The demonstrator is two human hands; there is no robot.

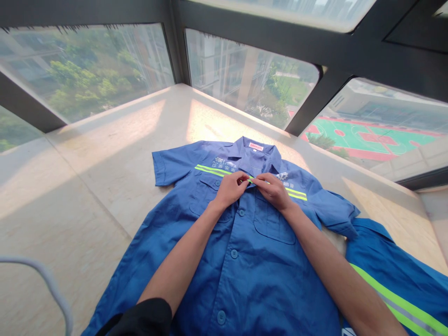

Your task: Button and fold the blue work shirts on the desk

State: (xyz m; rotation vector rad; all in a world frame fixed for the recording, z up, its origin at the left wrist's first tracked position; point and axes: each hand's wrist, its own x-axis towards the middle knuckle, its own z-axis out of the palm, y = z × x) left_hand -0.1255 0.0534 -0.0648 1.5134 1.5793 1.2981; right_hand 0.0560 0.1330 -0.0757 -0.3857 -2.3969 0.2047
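Observation:
A blue short-sleeved work shirt (196,261) lies front side up with its collar away from me. Yellow-green reflective stripes cross its chest, and pale lettering shows above them. My left hand (231,187) pinches the front edge of the shirt near the stripe, below the collar. Beside it, my right hand (272,190) pinches the same front edge from the other side. The fingertips nearly meet there, and whatever small part lies between them is mostly hidden. Several buttons run down the front below my hands, including a button (234,254) at mid-front, in line with the placket.
The shirt rests on a pale stone ledge (87,186) in a window corner. Another blue garment (385,252) with reflective stripes lies at the right, touching the shirt's sleeve. A white cable (49,275) curves at the lower left. Dark window frames (178,46) bound the far side.

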